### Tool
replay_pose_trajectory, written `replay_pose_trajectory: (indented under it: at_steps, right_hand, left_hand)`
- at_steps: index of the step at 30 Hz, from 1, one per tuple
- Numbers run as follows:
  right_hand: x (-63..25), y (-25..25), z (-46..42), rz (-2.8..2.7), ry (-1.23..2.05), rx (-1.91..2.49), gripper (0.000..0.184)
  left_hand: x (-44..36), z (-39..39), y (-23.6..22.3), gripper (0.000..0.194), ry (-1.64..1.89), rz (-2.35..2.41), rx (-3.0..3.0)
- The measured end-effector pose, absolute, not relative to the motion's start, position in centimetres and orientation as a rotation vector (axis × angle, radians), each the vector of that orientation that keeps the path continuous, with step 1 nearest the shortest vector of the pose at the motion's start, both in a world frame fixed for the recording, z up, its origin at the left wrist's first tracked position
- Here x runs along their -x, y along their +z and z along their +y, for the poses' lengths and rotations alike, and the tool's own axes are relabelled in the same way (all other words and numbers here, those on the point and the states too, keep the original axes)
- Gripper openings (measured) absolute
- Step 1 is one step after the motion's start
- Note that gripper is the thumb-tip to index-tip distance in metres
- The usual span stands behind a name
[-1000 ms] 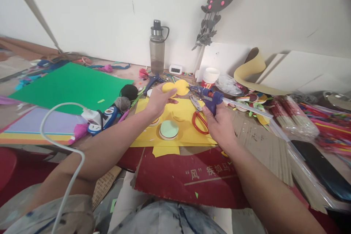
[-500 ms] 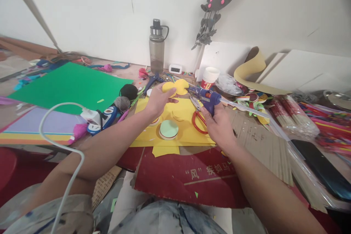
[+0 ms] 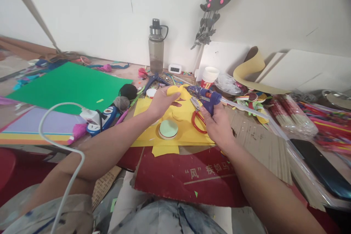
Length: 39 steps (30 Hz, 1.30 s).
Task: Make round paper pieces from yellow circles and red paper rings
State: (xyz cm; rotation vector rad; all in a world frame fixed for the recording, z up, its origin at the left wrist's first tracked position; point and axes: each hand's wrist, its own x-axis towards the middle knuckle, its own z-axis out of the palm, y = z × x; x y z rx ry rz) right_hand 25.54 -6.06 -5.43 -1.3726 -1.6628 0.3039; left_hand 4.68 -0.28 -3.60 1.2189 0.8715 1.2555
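Observation:
Between the thumb and fingers of my left hand is a yellow paper cutout with rounded lobes. My right hand is wrapped round the handle of a blue glue gun, a long clear glue stick jutting from its back. The gun's nozzle points left and meets or nearly meets the cutout's right side; I cannot tell if they touch. Below lie yellow sheets carrying a round disc with a pale green top. Red-handled scissors rest beside my right hand.
A bottle, a small white digital clock and a paper cup stand near the wall. Green sheet and a power strip with a white cable lie left. A dark phone and corrugated cardboard are at right.
My left hand has lowered slightly, and the yellow cutout has tilted and come down beneath the nozzle. A white round lid-like piece shows more behind the hand. The glue gun has barely moved.

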Motion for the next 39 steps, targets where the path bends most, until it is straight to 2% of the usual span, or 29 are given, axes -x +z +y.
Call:
replay_pose_trajectory:
  at_steps: [11, 19, 25, 30, 39]
  right_hand:
    - [-25.22, -5.24, -6.44, -1.734, 0.369, 1.37, 0.034]
    - [-25.55, -5.34, -6.17, -1.675, 0.294, 1.381, 0.039]
    - [-25.36, -5.2, -6.3, -1.704, 0.324, 1.367, 0.039]
    - [-25.08, -5.04, -6.44, -1.752, 0.353, 1.369, 0.036]
    - [-25.1, -5.14, -6.45, -1.799, 0.328, 1.358, 0.034]
  left_hand:
    - [-4.41, 0.31, -3.97, 0.033, 1.295, 0.813, -1.154]
    - [-4.98, -0.33, -3.75, 0.023, 1.248, 0.851, -1.166]
    - [-4.96, -0.19, -3.82, 0.022, 1.244, 0.836, -1.167]
    - [-4.84, 0.12, -4.06, 0.029, 1.234, 0.794, -1.145]
    - [-4.78, 0.21, -3.66, 0.021, 1.359, 0.841, -1.13]
